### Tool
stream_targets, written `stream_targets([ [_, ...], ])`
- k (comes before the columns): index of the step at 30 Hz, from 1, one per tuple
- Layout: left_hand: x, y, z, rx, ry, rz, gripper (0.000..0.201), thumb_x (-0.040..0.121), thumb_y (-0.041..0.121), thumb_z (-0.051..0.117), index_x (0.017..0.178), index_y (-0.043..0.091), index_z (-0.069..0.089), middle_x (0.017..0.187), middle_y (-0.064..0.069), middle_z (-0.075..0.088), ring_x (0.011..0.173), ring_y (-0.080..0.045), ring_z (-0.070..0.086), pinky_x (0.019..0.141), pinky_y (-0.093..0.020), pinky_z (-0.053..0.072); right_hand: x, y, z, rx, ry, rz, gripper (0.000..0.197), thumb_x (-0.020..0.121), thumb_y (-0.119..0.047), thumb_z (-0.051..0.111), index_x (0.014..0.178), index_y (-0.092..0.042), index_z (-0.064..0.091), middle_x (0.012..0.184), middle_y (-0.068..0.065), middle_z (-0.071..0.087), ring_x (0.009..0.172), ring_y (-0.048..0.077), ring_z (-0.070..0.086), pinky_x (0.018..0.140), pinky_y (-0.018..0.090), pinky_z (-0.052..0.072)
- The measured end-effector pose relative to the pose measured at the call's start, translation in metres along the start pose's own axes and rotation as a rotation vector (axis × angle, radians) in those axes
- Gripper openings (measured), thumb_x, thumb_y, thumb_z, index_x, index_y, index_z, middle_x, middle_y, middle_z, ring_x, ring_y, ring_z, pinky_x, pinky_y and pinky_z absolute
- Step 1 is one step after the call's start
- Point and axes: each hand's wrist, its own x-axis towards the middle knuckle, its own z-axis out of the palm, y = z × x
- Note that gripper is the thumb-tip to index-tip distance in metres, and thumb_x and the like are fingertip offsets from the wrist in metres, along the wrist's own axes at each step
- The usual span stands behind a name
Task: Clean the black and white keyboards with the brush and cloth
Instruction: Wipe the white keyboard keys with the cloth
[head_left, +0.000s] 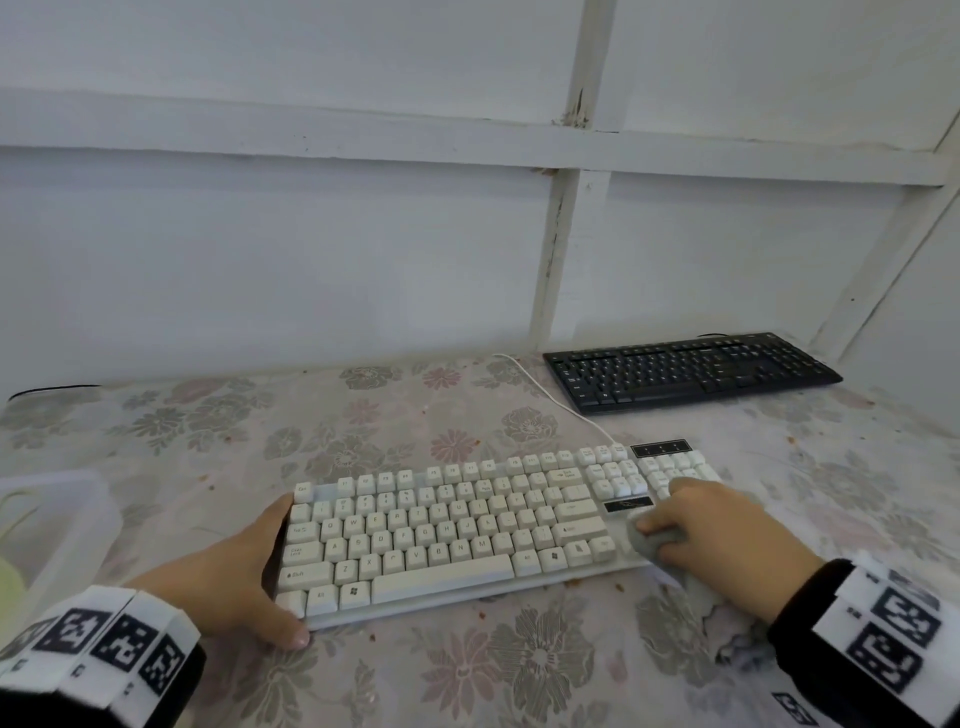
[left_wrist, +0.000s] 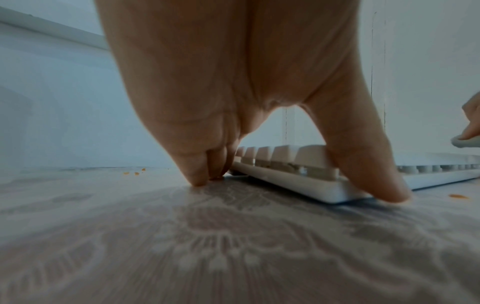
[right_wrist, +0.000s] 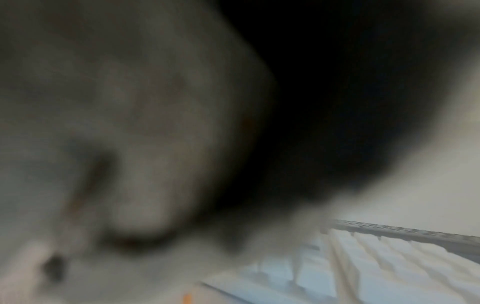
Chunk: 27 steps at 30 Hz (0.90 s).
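Note:
The white keyboard (head_left: 452, 525) lies on the flowered tablecloth in front of me. My left hand (head_left: 249, 566) braces its left end, with the thumb at the front corner and straight fingers (left_wrist: 197, 172) along the side, tips on the table. My right hand (head_left: 717, 535) grips a grey cloth (head_left: 647, 543) and presses it on the keyboard's right part, below the arrow-key area. The black keyboard (head_left: 691, 371) lies at the back right by the wall, untouched. The right wrist view is mostly blurred cloth (right_wrist: 103, 144), with white keys (right_wrist: 363, 267) beyond. No brush is in view.
A translucent plastic box (head_left: 52, 530) stands at the left table edge with something pale green in it. The white keyboard's cable (head_left: 550, 395) runs back towards the wall. Small orange crumbs (head_left: 618, 587) dot the cloth near the keyboard's front edge. White walls close in behind and to the right.

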Motion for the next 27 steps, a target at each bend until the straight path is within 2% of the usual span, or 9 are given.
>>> stream_targets([
  [4,0.002,-0.002,0.000,0.011,0.012,-0.013,0.157,0.021,0.055,0.091,0.145,0.036,-0.003,0.127,0.026,0.042,0.121,-0.003,0.045,0.110,-0.032,0.035,0.001,0.006,-0.008,0.059,0.027,-0.017,0.020,0.086,-0.023,0.056,0.100,-0.019,0.070,0.074,-0.007,0.039,0.065,0.003,0.039,0.060,0.013,0.033],
  [8,0.004,-0.002,0.001,-0.038,0.006,0.033,0.146,0.015,0.057,0.090,0.132,0.043,0.003,0.125,0.028,0.040,0.117,0.004,0.044,0.105,-0.025,0.035,0.009,-0.008,0.005,0.141,-0.010,-0.068,0.027,0.089,-0.031,0.057,0.112,-0.025,0.069,0.074,-0.014,0.034,0.066,-0.002,0.036,0.058,0.009,0.029],
  [10,0.005,-0.004,0.001,-0.072,0.005,0.049,0.142,0.018,0.051,0.093,0.130,0.044,0.005,0.126,0.027,0.041,0.116,0.006,0.043,0.103,-0.024,0.036,0.014,-0.011,0.014,0.103,-0.035,-0.057,0.018,0.088,-0.027,0.056,0.090,-0.018,0.071,0.072,-0.011,0.035,0.066,0.004,0.041,0.054,0.011,0.027],
  [12,0.006,-0.007,0.000,-0.088,0.006,0.055,0.140,0.024,0.044,0.095,0.131,0.044,0.006,0.128,0.026,0.041,0.119,0.003,0.043,0.106,-0.027,0.036,0.016,-0.008,0.020,0.043,-0.037,-0.017,0.026,0.087,-0.022,0.054,0.061,-0.022,0.053,0.073,-0.010,0.032,0.072,0.014,0.048,0.051,0.013,0.026],
  [13,0.006,-0.007,0.000,-0.091,0.008,0.058,0.138,0.025,0.042,0.095,0.132,0.044,0.006,0.129,0.026,0.041,0.120,0.002,0.043,0.107,-0.028,0.036,0.016,-0.004,0.021,0.015,-0.040,0.003,0.033,0.087,-0.020,0.053,0.056,-0.023,0.042,0.074,-0.011,0.030,0.074,0.016,0.049,0.051,0.013,0.025],
  [15,0.007,-0.009,0.001,-0.097,0.011,0.066,0.137,0.027,0.040,0.095,0.132,0.043,0.007,0.129,0.025,0.042,0.119,0.001,0.045,0.104,-0.026,0.037,0.014,0.002,0.019,-0.019,-0.035,0.016,0.034,0.087,-0.019,0.052,0.056,-0.022,0.037,0.074,-0.010,0.028,0.073,0.016,0.047,0.050,0.014,0.024],
  [22,0.010,-0.015,0.001,-0.122,0.025,0.084,0.141,0.027,0.038,0.097,0.137,0.038,0.009,0.135,0.019,0.043,0.124,-0.004,0.045,0.111,-0.034,0.035,0.002,0.027,0.005,-0.013,-0.038,0.085,0.015,0.085,-0.020,0.057,0.070,-0.022,0.059,0.074,-0.010,0.031,0.060,0.002,0.037,0.050,0.016,0.028],
  [24,0.011,-0.016,0.001,-0.102,0.027,0.079,0.144,0.026,0.040,0.097,0.139,0.038,0.008,0.135,0.018,0.043,0.126,-0.006,0.045,0.111,-0.037,0.035,0.001,0.037,0.002,0.000,-0.045,0.102,0.013,0.087,-0.026,0.058,0.090,-0.025,0.071,0.074,-0.012,0.033,0.063,-0.001,0.036,0.053,0.014,0.029],
  [27,0.011,-0.018,0.001,-0.086,0.028,0.077,0.146,0.026,0.041,0.097,0.141,0.037,0.007,0.136,0.017,0.044,0.126,-0.007,0.045,0.111,-0.039,0.035,0.002,0.039,-0.004,0.061,-0.026,0.071,0.023,0.089,-0.030,0.059,0.109,-0.028,0.071,0.076,-0.013,0.036,0.065,-0.003,0.036,0.058,0.011,0.031],
])
